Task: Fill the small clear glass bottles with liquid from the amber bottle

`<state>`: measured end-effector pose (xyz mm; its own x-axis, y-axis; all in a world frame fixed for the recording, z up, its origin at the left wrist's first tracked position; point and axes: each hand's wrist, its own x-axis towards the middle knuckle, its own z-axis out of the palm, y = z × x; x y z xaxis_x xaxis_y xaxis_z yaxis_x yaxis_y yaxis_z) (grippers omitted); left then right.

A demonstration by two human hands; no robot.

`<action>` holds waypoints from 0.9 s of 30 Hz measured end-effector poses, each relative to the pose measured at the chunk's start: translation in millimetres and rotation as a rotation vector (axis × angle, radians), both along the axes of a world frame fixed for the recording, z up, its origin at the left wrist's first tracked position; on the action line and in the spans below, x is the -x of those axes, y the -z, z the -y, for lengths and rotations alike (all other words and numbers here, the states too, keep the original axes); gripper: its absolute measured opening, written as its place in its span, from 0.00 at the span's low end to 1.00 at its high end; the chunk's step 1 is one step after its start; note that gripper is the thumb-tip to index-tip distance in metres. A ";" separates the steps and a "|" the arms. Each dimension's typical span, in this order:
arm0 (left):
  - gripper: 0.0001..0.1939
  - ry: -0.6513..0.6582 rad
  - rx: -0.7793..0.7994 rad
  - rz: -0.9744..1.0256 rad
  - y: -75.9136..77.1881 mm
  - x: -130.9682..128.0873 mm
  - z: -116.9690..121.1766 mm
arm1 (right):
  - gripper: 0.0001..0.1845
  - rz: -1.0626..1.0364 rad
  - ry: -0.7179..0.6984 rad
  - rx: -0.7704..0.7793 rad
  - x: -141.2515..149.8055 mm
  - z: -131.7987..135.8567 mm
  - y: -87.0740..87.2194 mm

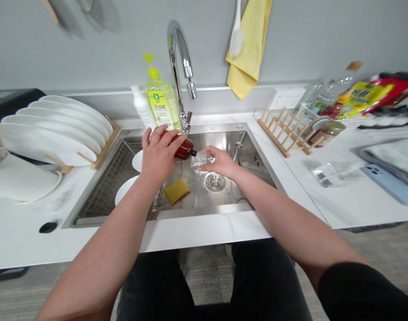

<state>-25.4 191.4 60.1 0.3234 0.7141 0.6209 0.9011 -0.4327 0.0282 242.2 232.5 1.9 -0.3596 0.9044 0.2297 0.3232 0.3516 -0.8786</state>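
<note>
Over the sink my left hand (160, 156) is wrapped around a brown bottle (184, 148), which lies tilted with its dark neck pointing right. My right hand (220, 161) grips a small clear plastic container or bag (200, 161) by its right side. The bottle's mouth meets or nearly meets the clear plastic; I cannot tell whether anything flows. Below them, a yellow sponge (176, 191) lies on the sink floor beside the drain (215, 182). Two white plates (126, 189) are partly hidden behind my left hand and forearm.
The faucet (180, 58) rises behind my hands, with a dish soap bottle (162, 102) and a white bottle (142, 107) beside it. Plates (46, 133) stand in a rack at left. A wooden rack (287, 133), a jar (329, 133) and a blue phone (389, 183) are at right.
</note>
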 end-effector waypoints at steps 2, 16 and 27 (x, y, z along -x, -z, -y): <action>0.29 0.003 0.010 0.015 0.0 -0.2 0.1 | 0.34 0.003 0.003 -0.006 0.0 0.3 -0.8; 0.26 -0.004 -0.015 -0.033 -3.6 -2.1 4.6 | 0.34 0.000 0.018 -0.014 1.2 1.1 -0.4; 0.25 0.036 0.047 -0.023 -11.3 -3.1 12.4 | 0.34 -0.024 -0.007 -0.045 1.7 -1.1 3.3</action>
